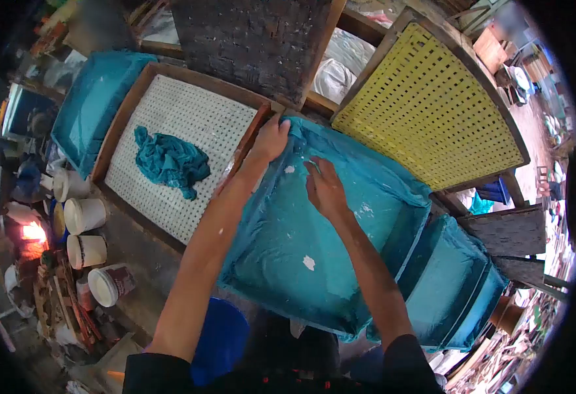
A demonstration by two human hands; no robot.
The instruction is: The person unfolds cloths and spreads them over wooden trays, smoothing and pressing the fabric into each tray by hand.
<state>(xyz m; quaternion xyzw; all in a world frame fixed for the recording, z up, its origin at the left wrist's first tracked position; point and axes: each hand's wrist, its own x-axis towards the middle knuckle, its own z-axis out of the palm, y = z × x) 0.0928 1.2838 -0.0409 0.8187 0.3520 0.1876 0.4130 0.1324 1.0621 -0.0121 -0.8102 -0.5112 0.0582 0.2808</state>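
Note:
A wood-framed tray lined with teal cloth (301,223) lies in front of me, with small white flecks on its surface. My left hand (272,138) grips its upper left corner, fingers bent over the edge beside the neighbouring frame. Over the upper part of the same tray is my right hand (326,186), its fingers partly spread and no object visible in it. To the left, a white perforated panel in a brown wooden frame (122,111) carries a crumpled teal cloth (170,161).
A yellow perforated panel (426,111) leans at upper right, beside a dark board (252,43). More teal-lined trays stand at left (97,98) and right (445,282). White buckets (85,215), a fire (33,232) and a blue container (219,338) are lower left.

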